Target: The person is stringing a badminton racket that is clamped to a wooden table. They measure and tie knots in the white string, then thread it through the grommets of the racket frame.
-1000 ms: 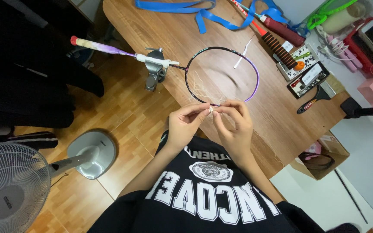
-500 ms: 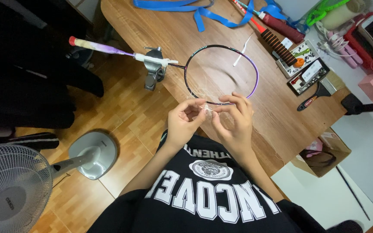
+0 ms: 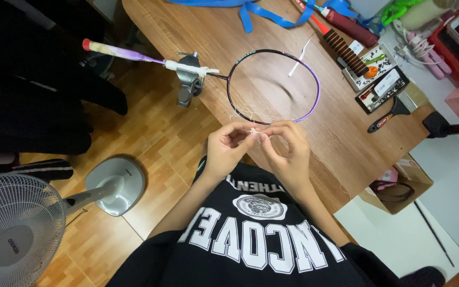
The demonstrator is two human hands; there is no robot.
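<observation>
Both hands have stayed together at the near rim of the black-and-purple badminton racket frame [image 3: 273,86], left hand [image 3: 228,150] and right hand [image 3: 288,151] still pinching the thin white string [image 3: 253,131], so the knotting goes on.

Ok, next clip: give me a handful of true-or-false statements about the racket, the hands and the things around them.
1. Both hands, left hand and right hand, pinch thin white string at the near rim of the black-and-purple racket frame. True.
2. The racket head is fully strung. False: it is mostly empty, with only loose strands near the rim.
3. The racket's shaft sits in a grey metal clamp at the edge of the wooden table. True.
4. A white pedestal fan stands on the table. False: it stands on the wooden floor.
</observation>
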